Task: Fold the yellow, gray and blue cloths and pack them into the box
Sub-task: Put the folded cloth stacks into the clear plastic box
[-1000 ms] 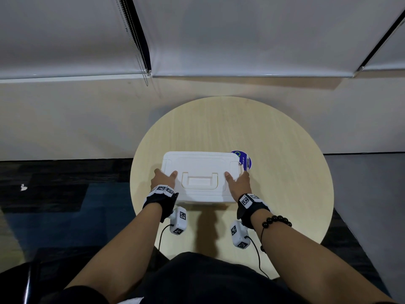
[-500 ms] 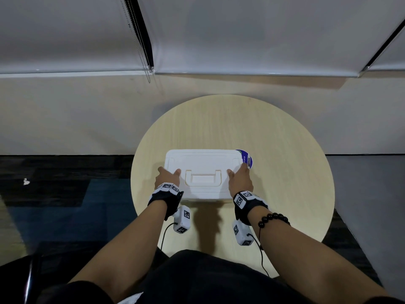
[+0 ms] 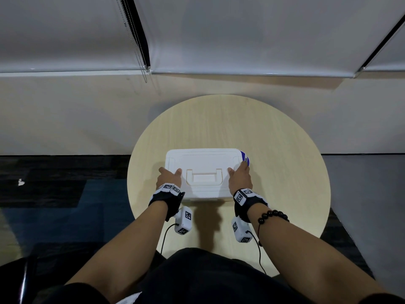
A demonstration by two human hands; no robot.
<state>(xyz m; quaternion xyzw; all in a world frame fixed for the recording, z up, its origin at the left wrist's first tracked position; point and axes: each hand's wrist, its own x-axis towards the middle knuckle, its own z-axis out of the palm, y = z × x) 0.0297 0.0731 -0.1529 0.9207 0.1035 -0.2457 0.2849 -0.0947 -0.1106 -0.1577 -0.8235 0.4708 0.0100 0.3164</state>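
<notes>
**On the round table, clasping the closed box at both ends**

Near the front of the pale round table (image 3: 274, 139), lying flat and shut: the white box (image 3: 203, 160). Seeing no yellow, gray or blue cloth anywhere, and unable to tell whether any is packed inside.

Judging by the moulded plastic, handling as stiff, smooth and somewhat slippery. Probably staying light even when full of cloth, and not fragile.

Gripping the box's left end with the left hand (image 3: 169, 178) and its right end with the right hand (image 3: 240, 178). Resting both thumbs (image 3: 178, 171) on top, with the other fingers curling over the edges and mostly dropping out of sight. Looking like a sound hold for sliding or lifting it level, pressing the palms inward against slip.

Lying folded flat between the hands: the carry handle (image 3: 203, 178), likely the better hold for one-handed carrying.

Peeking out at the far right corner, just beside the right hand: a blue sticker (image 3: 246, 159).
</notes>
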